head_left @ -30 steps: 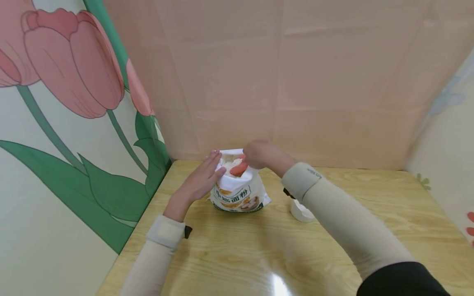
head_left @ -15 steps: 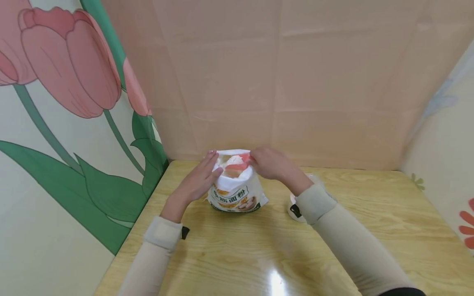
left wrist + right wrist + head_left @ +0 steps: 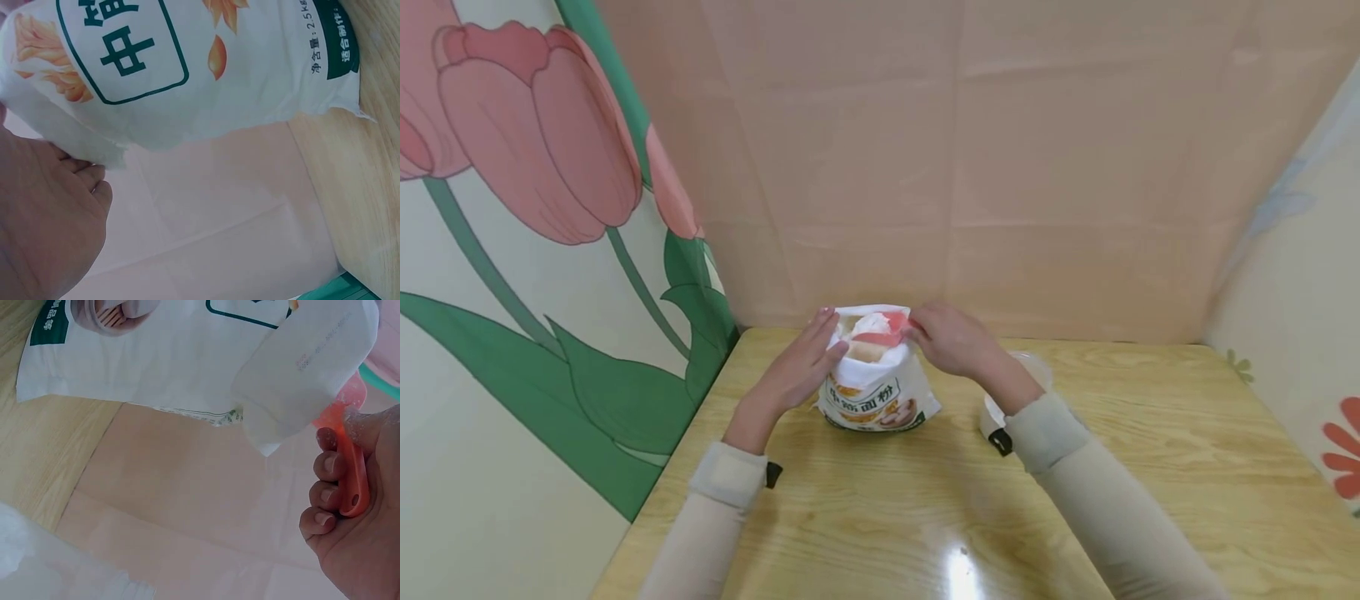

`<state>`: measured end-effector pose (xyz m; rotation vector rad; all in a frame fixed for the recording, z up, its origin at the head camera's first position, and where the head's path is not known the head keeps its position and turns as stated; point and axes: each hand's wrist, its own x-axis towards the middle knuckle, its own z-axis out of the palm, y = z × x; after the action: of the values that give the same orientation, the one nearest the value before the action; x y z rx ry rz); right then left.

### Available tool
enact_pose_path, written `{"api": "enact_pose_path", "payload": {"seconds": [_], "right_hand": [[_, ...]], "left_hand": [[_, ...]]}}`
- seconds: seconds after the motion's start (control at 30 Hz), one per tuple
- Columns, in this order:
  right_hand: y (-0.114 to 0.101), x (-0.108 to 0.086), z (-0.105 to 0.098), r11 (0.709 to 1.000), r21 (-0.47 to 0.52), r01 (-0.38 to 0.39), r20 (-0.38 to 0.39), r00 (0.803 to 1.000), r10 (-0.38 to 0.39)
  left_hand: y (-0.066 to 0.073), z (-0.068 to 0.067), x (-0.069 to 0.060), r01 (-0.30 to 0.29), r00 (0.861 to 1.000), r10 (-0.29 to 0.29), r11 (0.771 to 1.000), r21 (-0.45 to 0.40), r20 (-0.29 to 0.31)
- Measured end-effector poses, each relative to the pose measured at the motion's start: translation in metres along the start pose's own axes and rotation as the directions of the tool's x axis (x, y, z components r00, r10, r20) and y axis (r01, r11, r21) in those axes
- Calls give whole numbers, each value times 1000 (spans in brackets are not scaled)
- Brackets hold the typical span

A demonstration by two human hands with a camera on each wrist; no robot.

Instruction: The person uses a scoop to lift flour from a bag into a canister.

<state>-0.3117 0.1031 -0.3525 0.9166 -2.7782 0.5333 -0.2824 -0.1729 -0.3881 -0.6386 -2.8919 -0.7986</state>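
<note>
A white printed flour bag point(image 3: 868, 400) stands on the table with its top folded open. My left hand point(image 3: 793, 367) grips the left side of its rim, the thumb near the front edge; in the left wrist view several fingertips point(image 3: 94, 178) curl at the bag's fold. My right hand point(image 3: 955, 342) is at the right of the bag's mouth. In the right wrist view its fingers wrap the handle of a red scoop point(image 3: 354, 481), and flour dusts the thumb. Within the bag's mouth, the scoop's head carries a heap of white flour point(image 3: 871, 323).
To the right of the bag, a white container point(image 3: 991, 413) and a clear rounded piece point(image 3: 1036, 367) are partly hidden by my right wrist. A pinkish sheet point(image 3: 1075, 167) covers the wall behind the wooden table point(image 3: 865, 517). A painted wall stands at left.
My right hand has moved slightly right and down, bringing the scoop up into clearer view with flour heaped in it. My left hand stays at the bag's rim.
</note>
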Motion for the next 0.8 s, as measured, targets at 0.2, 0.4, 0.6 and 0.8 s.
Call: {"api": "enact_pose_path", "payload": {"seconds": [0.2, 0.4, 0.6, 0.8], "right_hand": [[0, -5, -3, 1000, 11, -13, -15, 1000, 13], [3, -13, -10, 999, 17, -27, -12, 1000, 27], [9, -22, -15, 1000, 9, -23, -28, 999, 23], [17, -35, -23, 1000, 16, -7, -56, 998, 8]], "left_hand": [[1, 1, 0, -3, 1000, 3, 1000, -7, -8], [1, 3, 2, 0, 1000, 0, 1000, -2, -6], [0, 4, 4, -2, 1000, 2, 1000, -8, -4], [-3, 3, 4, -13, 1000, 13, 1000, -10, -6]]}}
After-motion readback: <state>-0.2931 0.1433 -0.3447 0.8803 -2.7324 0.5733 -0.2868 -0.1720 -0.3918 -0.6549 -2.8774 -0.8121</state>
